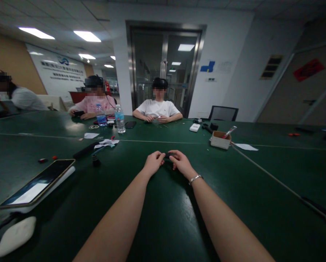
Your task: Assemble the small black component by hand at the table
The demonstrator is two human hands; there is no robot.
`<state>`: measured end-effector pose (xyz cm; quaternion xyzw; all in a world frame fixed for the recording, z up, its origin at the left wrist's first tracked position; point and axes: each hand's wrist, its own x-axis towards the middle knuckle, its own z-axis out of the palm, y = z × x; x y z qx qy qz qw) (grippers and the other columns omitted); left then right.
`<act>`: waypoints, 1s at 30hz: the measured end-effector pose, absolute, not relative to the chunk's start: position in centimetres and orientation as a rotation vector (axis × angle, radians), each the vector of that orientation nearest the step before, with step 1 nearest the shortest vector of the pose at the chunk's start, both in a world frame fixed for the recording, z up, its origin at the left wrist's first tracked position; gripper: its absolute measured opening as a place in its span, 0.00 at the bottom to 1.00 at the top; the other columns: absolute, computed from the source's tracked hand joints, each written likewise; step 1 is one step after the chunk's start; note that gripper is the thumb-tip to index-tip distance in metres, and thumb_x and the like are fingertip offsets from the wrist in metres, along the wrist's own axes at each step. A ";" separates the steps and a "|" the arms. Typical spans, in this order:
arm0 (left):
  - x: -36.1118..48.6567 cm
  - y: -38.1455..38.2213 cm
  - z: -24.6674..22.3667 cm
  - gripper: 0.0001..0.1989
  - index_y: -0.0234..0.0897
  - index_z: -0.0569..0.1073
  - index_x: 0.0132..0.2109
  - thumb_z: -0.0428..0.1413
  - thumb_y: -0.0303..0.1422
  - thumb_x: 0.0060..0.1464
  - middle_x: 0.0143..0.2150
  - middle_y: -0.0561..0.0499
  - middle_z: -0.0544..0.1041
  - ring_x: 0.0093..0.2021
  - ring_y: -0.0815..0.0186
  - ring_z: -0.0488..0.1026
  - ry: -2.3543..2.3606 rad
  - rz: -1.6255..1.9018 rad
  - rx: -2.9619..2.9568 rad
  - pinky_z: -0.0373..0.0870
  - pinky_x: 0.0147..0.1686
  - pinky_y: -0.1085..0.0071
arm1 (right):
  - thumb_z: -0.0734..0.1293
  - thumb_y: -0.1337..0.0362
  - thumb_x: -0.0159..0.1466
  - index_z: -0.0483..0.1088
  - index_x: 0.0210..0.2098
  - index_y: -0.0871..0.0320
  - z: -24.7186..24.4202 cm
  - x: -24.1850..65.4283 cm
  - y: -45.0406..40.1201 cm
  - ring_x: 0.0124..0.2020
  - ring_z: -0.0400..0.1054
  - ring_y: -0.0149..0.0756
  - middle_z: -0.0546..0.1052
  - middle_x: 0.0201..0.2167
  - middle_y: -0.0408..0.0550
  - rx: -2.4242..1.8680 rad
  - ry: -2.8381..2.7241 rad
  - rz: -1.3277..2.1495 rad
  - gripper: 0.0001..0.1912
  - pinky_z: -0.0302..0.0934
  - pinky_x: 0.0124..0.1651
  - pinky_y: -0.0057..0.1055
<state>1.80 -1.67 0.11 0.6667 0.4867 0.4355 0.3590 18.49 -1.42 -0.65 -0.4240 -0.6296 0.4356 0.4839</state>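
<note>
A small dark object (167, 155) is held between my two hands, just above the green table (163, 203). My left hand (153, 162) pinches its left end between thumb and fingers. On its right end, the fingers of my right hand (181, 162) are closed, with a silver bracelet (195, 179) around that wrist. The object is too small and dark to make out further. To the left of my hands, a short black cylindrical item (96, 161) stands on the table.
A phone (40, 183) lies tilted at the left, near a white rounded device (16, 235). Water bottles (120, 120), papers (107, 143) and a small box (220, 141) are farther back. Several people sit across the table. A cable (266, 171) runs along the right.
</note>
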 end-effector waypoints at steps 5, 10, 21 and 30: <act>1.6 -2.7 1.2 0.21 0.38 0.71 0.32 0.42 0.48 0.59 0.28 0.50 0.74 0.28 0.66 0.69 1.504 0.985 1.956 0.60 0.29 0.72 | 0.65 0.61 0.57 0.66 0.46 0.59 -0.5 18.4 -1.4 0.14 0.58 0.19 0.74 0.33 0.44 -1.033 -1.556 1.082 0.18 0.58 0.17 0.21; 1.5 -2.8 1.5 0.25 0.37 0.71 0.31 0.37 0.48 0.60 0.28 0.49 0.74 0.28 0.65 0.68 1.578 0.932 1.989 0.57 0.28 0.71 | 0.65 0.62 0.57 0.66 0.46 0.58 -0.3 18.3 -1.6 0.14 0.57 0.19 0.74 0.30 0.42 -1.009 -1.597 1.085 0.17 0.56 0.16 0.20; 1.2 -2.0 0.9 0.30 0.37 0.67 0.24 0.34 0.52 0.59 0.23 0.50 0.72 0.25 0.65 0.68 1.532 1.026 1.864 0.58 0.29 0.70 | 0.67 0.65 0.57 0.67 0.45 0.58 0.8 17.8 -2.7 0.18 0.59 0.22 0.74 0.31 0.43 -1.068 -1.618 1.071 0.16 0.56 0.16 0.19; 1.3 -2.2 0.5 0.19 0.41 0.67 0.36 0.40 0.48 0.60 0.25 0.54 0.70 0.27 0.67 0.68 1.487 1.098 1.866 0.59 0.29 0.72 | 0.66 0.65 0.58 0.68 0.43 0.59 0.2 17.9 -2.0 0.14 0.57 0.19 0.76 0.28 0.43 -1.122 -1.579 1.065 0.12 0.54 0.15 0.19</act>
